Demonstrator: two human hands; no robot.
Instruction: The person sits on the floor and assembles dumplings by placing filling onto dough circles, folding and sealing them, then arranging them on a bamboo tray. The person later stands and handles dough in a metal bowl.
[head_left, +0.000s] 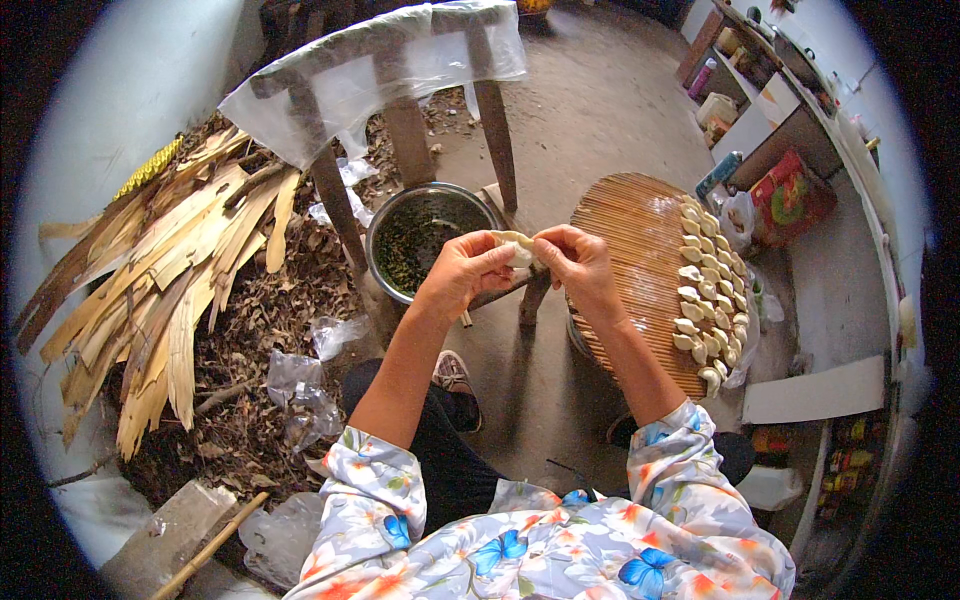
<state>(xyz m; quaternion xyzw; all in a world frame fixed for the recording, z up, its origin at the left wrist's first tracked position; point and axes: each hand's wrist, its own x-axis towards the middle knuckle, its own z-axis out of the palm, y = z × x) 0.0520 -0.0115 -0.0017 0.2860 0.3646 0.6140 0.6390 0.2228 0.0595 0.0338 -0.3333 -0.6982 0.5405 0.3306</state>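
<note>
Between my fingertips is a folded dumpling (516, 246) of pale dough, its edge bent in a curve. My left hand (474, 264) holds it from one side with thumb and fingers. At its other end, my right hand (576, 261) pinches the edge. Behind my left hand, a metal bowl (381, 262) with chopped green filling (409, 244) rests on a wooden chair (330, 202). To the right, several shaped dumplings (709, 292) lie in rows along the far right side of a round slatted tray (622, 225).
Split wood slabs (176, 262) and dry leaves (247, 405) cover the floor at left. Clear plastic sheeting (390, 45) drapes over the chair back. Shelving (840, 300) lines the right wall, with a red bag (787, 195) before it. A stick (214, 544) leans near a concrete block (169, 536).
</note>
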